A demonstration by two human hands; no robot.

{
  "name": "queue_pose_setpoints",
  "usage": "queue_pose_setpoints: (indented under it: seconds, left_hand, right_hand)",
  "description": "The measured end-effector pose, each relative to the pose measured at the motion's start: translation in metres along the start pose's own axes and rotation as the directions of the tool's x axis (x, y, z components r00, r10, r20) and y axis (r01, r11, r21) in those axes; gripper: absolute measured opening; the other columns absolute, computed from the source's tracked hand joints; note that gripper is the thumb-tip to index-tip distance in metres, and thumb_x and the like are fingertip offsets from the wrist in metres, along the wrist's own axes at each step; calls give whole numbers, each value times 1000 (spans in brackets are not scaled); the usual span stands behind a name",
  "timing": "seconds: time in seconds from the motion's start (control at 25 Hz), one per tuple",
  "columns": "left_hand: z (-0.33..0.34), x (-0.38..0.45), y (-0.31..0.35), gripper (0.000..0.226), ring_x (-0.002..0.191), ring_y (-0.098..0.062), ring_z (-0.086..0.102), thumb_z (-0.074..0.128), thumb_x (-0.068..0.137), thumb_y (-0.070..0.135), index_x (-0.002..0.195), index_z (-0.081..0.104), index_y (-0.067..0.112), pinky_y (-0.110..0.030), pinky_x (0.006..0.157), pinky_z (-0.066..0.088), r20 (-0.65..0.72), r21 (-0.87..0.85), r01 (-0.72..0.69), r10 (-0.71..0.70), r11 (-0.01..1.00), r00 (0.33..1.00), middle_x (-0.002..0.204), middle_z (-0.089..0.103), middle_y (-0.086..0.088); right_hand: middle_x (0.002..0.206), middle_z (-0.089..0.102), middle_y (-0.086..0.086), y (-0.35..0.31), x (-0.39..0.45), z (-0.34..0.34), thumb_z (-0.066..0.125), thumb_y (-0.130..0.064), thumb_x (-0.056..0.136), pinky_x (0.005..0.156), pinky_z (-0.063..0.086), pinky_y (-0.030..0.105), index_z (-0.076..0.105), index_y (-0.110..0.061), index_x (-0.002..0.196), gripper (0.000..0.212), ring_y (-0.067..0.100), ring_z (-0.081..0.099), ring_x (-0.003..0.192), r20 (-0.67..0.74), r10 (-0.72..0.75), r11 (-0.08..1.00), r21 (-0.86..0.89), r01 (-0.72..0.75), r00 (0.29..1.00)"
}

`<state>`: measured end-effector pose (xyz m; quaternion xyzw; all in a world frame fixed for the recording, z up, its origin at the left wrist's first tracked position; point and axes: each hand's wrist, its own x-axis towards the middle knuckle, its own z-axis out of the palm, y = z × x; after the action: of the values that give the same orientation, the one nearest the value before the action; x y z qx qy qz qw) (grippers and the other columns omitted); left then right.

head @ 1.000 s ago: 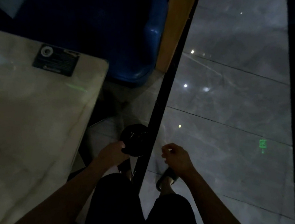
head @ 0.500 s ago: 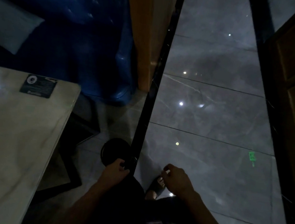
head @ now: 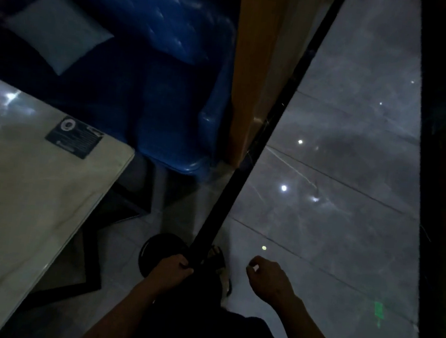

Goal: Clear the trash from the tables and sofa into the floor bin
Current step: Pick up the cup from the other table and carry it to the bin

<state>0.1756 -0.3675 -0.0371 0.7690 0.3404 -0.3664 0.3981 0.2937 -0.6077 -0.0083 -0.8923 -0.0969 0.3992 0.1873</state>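
The left hand (head: pixel 173 268) gripped the rim of the round black bin (head: pixel 157 250), which hung low over the floor (head: pixel 333 237) beside the marble desk (head: pixel 18 201). The right hand (head: pixel 270 281) was loosely curled (whether it pinched anything, I could not tell). Judging by this, the bin was being carried; next it needed bringing toward the blue sofa (head: pixel 157 78).

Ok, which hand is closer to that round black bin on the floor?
Left. The left hand is at the bin's rim, apparently gripping it; the right hand hangs off to its right, past the black floor strip.
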Motion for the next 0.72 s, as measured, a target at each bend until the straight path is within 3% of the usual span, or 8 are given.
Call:
queue_pose_setpoints:
  seconds: [0.2, 0.4, 0.52, 0.64, 0.72]
  left_hand:
    - [-44, 35, 15, 13, 117, -24, 58, 57, 95, 28, 91, 61, 16, -23, 91, 39, -38, -102, 43, -47, 994, 998, 119, 64, -11]
    - [-91, 47, 24, 25, 109, -24, 63, 53, 95, 33, 101, 67, 13, -28, 91, 46, -145, -217, 84, -117, 973, 982, 111, 69, -8]
    - [-103, 58, 21, 24, 106, -24, 64, 51, 96, 32, 80, 62, 18, -29, 93, 48, -171, -300, 110, -167, 947, 971, 104, 70, -8]
    - [-135, 67, 22, 33, 112, -24, 62, 52, 93, 38, 112, 66, 16, -34, 98, 49, -230, -409, 203, -316, 890, 921, 118, 68, -6]
    - [-154, 70, 24, 37, 108, -27, 63, 51, 93, 38, 118, 63, 13, -38, 95, 51, -273, -518, 232, -416, 823, 867, 119, 67, -9]
  right_hand:
    - [101, 72, 7, -38, 63, -45, 50, -42, 95, 72, 47, 25, 64, -20, 112, 31, 20, 67, 91, 117, -15, 979, -200, 38, 993]
    - [127, 64, 10, -92, 134, -82, 46, -40, 98, 90, 45, 29, 60, -18, 124, 37, 22, 61, 113, 248, -76, 895, -410, 175, 966]
    - [111, 70, 6, -128, 177, -97, 47, -45, 92, 82, 49, 31, 61, -24, 109, 31, 23, 66, 101, 266, -115, 852, -469, 233, 957]
    - [107, 71, 4, -175, 227, -110, 47, -42, 92, 81, 49, 30, 62, -24, 101, 25, 22, 66, 100, 333, -181, 785, -518, 340, 925]
    - [113, 70, 7, -214, 257, -117, 46, -39, 94, 86, 48, 30, 63, -20, 107, 29, 24, 64, 106, 402, -216, 734, -535, 420, 890]
